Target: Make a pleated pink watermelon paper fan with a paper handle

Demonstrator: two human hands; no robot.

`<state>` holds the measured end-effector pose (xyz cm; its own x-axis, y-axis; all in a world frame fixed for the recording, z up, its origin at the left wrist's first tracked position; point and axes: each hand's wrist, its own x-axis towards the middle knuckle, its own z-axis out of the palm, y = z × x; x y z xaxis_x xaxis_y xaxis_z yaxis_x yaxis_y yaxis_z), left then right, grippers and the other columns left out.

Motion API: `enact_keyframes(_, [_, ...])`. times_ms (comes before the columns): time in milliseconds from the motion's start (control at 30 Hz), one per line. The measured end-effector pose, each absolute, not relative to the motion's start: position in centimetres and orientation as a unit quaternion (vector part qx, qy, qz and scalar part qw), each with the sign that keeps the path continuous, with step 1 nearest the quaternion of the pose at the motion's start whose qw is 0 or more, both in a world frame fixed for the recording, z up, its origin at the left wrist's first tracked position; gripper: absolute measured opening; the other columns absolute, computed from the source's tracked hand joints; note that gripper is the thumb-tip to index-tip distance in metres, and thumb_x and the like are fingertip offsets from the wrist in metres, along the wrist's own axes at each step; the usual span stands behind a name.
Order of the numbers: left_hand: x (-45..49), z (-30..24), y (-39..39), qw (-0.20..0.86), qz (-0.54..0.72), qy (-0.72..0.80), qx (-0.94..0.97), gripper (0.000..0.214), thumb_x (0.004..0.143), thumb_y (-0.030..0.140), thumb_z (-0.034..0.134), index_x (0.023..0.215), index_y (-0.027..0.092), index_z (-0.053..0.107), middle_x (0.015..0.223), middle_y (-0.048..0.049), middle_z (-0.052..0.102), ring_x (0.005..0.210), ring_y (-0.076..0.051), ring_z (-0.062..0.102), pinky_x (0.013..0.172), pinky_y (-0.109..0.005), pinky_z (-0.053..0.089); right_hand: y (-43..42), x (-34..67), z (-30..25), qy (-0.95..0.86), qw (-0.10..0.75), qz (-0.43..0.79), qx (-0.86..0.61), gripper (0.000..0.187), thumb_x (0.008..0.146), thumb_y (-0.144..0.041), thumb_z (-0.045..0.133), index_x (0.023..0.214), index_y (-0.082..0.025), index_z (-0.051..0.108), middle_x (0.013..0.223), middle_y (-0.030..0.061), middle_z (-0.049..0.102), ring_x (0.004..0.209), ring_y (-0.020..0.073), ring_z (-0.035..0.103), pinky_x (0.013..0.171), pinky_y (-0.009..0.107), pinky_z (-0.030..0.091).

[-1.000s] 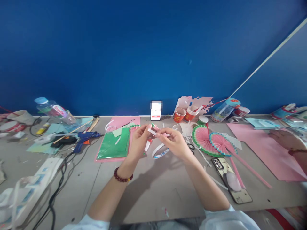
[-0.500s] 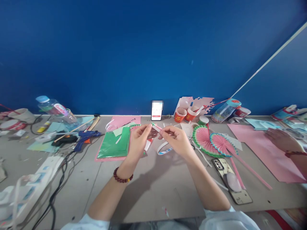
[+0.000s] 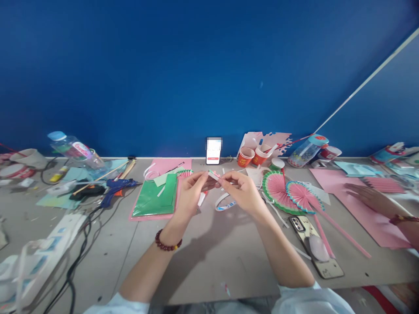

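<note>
My left hand (image 3: 191,194) and my right hand (image 3: 240,191) meet above the grey table (image 3: 209,257), both pinching a small folded pink paper strip (image 3: 214,175) with a white tape strip on it. A loose curl of white and blue tape backing (image 3: 225,203) lies just under my right hand. A green paper sheet (image 3: 156,197) on pink paper sits to the left of my left hand. A red bead bracelet (image 3: 167,242) is on my left wrist.
Pleated pink and green paper fans (image 3: 288,192) and a phone (image 3: 316,246) lie to the right. Another person's hand (image 3: 368,196) rests on a pink sheet (image 3: 366,205). A blue glue gun (image 3: 118,187), bottle (image 3: 73,150), cables and power strip (image 3: 49,248) fill the left. Red cups (image 3: 252,156) stand at the back.
My hands have drawn slightly closer on the strip and dipped a little. The other person's hand at the right has slid left across the pink sheet, uncovering a pleated pink piece.
</note>
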<state>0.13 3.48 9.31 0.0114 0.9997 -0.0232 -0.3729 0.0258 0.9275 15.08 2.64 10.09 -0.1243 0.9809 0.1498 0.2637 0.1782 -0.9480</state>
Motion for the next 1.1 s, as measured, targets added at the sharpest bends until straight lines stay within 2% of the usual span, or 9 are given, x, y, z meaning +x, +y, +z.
enact_keyframes(300, [0.08,9.32,3.52,0.612,0.578,0.388,0.375,0.029,0.066,0.042,0.077,0.075,0.015,0.072,0.074,-0.0089,0.074,0.072,-0.026,0.072,0.075,-0.04,0.058,2.68,15.03,9.84,-0.624,0.443,0.402,-0.502,0.023,0.082,-0.04,0.059,0.08,-0.018,0.066,0.082,0.0061,0.072,0.071,0.0165,0.064,0.059,0.026,0.047])
enact_keyframes(633, [0.08,9.27,3.31,0.625,0.569,0.382,0.373,0.027,0.07,0.039,0.075,0.079,0.014,0.074,0.08,-0.011,0.075,0.075,-0.025,0.072,0.076,-0.037,0.057,2.71,14.9,9.7,-0.622,0.448,0.385,-0.513,0.018,0.081,-0.035,0.06,0.076,-0.018,0.064,0.076,0.0052,0.071,0.068,0.0164,0.064,0.062,0.027,0.046])
enact_keyframes(867, [0.17,9.51,3.37,0.633,0.567,0.386,0.36,0.027,0.067,0.038,0.075,0.072,0.012,0.072,0.077,-0.0116,0.075,0.074,-0.027,0.072,0.075,-0.039,0.058,2.79,14.89,9.71,-0.618,0.446,0.385,-0.521,0.017,0.082,-0.032,0.059,0.074,-0.018,0.063,0.075,0.0046,0.071,0.067,0.0162,0.064,0.061,0.026,0.047])
enact_keyframes(1100, [0.22,9.57,3.26,0.632,0.562,0.376,0.379,0.031,0.065,0.035,0.079,0.085,0.012,0.072,0.083,-0.0101,0.075,0.083,-0.026,0.072,0.082,-0.039,0.058,3.0,14.91,9.45,-0.62,0.457,0.386,-0.509,0.015,0.081,-0.032,0.059,0.075,-0.019,0.063,0.075,0.0044,0.071,0.072,0.0187,0.067,0.065,0.028,0.05])
